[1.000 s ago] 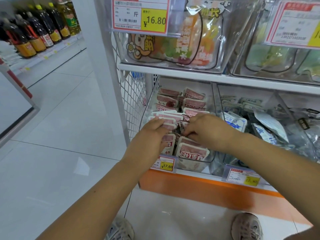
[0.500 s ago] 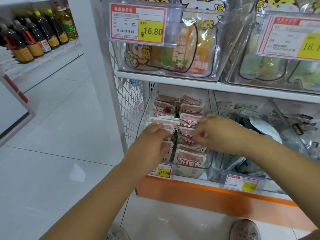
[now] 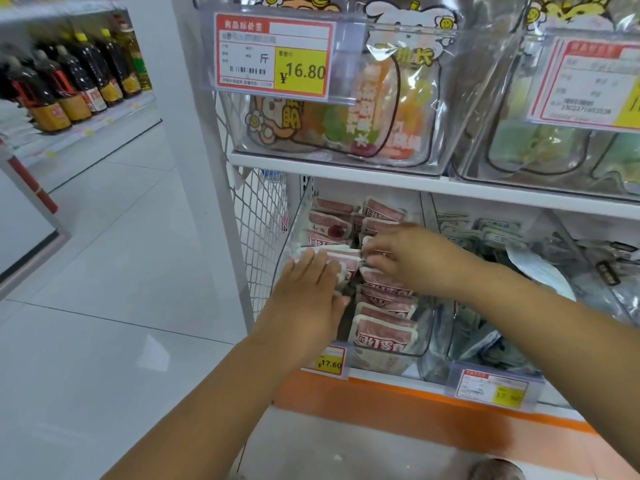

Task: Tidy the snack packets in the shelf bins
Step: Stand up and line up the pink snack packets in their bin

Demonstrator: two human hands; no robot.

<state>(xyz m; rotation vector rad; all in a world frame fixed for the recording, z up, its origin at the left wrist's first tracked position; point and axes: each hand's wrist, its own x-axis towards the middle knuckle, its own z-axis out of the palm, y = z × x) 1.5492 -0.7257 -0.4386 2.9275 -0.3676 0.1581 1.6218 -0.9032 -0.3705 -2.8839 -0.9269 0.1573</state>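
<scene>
Snack packets (image 3: 382, 332) fill the bin (image 3: 298, 223), hands (image 3: 308, 292) on top.

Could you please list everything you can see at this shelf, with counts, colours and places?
pink packets: many, pink and white, two rows in the lower left bin
lower left bin: one, clear, bottom shelf
grey packets: several, pale grey-blue, next bin to the right
cartoon bags: a few, orange and green, upper left bin
green bags: at least two, pale green, upper right bin
price tags: four, red, white and yellow, on the bin fronts
bottles: several, dark and yellow, far shelf at left
shoe: one, pale, bottom edge
left hand: fingers flat on the left row of pink packets
right hand: pinches a packet in the right row
</scene>
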